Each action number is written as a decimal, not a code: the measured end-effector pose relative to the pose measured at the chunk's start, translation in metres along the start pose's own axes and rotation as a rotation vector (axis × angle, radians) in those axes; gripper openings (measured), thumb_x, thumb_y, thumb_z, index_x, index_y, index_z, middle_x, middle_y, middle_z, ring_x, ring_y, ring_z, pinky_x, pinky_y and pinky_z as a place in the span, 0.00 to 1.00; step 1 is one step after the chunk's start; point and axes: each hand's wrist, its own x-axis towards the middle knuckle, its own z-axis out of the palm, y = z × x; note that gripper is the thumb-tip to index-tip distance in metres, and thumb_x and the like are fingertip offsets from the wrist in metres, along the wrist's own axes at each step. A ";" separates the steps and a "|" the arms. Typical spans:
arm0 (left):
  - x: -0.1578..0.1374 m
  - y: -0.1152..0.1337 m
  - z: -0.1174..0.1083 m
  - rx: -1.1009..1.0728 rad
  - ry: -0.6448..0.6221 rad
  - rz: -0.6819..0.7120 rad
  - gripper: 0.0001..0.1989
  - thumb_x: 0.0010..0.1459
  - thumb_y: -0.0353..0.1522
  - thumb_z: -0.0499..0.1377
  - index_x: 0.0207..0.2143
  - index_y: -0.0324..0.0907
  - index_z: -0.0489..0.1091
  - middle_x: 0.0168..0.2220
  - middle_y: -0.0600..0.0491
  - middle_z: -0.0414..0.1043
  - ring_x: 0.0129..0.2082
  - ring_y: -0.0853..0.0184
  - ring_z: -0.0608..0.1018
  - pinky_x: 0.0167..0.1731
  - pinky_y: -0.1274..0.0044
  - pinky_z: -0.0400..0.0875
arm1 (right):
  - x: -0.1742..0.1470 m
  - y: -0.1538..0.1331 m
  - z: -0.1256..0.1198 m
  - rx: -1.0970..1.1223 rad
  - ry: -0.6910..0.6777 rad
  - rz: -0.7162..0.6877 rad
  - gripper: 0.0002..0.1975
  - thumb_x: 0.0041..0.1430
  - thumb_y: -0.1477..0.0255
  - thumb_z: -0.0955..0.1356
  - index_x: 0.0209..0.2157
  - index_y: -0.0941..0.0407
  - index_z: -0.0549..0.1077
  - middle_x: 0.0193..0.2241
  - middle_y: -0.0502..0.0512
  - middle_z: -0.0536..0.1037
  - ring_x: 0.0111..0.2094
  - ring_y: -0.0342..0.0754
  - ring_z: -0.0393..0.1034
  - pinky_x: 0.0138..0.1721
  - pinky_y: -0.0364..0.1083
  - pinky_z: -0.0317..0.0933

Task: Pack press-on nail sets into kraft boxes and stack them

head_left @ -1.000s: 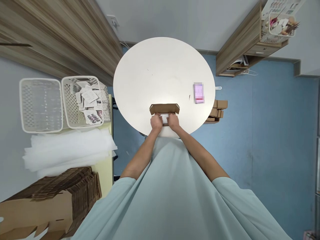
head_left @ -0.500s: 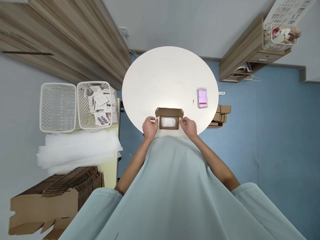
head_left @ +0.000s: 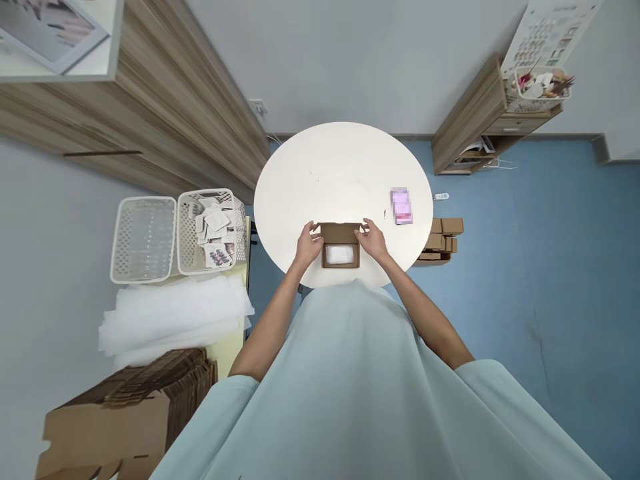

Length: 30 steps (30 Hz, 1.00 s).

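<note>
A small brown cardboard box point(head_left: 341, 233) stands at the near edge of the round white table, its lid raised on the far side. Inside lies a white wrapped item point(head_left: 339, 254), whose contents I cannot make out. My left hand point(head_left: 309, 245) pinches the left side flap of the lid, fingers bent around its corner. On the other side, my right hand point(head_left: 373, 240) has its fingers closed on the lid's right flap.
A phone-like item with a blurred pink screen point(head_left: 401, 206) lies on the table's point(head_left: 345, 153) right part. Left stand white baskets point(head_left: 144, 240), white foam sheets point(head_left: 175, 313) and flat cardboard boxes point(head_left: 110, 427). Closed brown boxes point(head_left: 440, 240) are stacked right of the table.
Both hands have moved from the box's sides up to the lid's corners. The lid's side flaps are now folded inward. The camera view has shifted slightly.
</note>
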 end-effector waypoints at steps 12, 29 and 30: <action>-0.006 -0.012 0.017 -0.058 0.013 0.042 0.37 0.59 0.25 0.62 0.71 0.43 0.62 0.69 0.38 0.67 0.63 0.55 0.78 0.66 0.59 0.73 | -0.009 0.014 -0.001 0.074 0.031 -0.090 0.26 0.68 0.68 0.66 0.66 0.56 0.70 0.59 0.66 0.77 0.55 0.56 0.78 0.56 0.55 0.75; -0.078 -0.052 0.025 0.296 0.071 0.123 0.29 0.62 0.27 0.63 0.65 0.46 0.70 0.68 0.42 0.71 0.75 0.48 0.64 0.74 0.52 0.57 | -0.085 0.054 0.001 -0.268 -0.099 -0.140 0.29 0.71 0.70 0.66 0.71 0.56 0.65 0.67 0.66 0.73 0.69 0.60 0.68 0.66 0.60 0.67; -0.079 -0.052 0.024 0.305 0.070 0.121 0.26 0.63 0.28 0.62 0.64 0.47 0.72 0.66 0.42 0.74 0.73 0.48 0.68 0.73 0.53 0.59 | -0.087 0.052 0.000 -0.287 -0.113 -0.134 0.27 0.72 0.71 0.65 0.71 0.55 0.66 0.66 0.65 0.76 0.67 0.60 0.71 0.64 0.59 0.69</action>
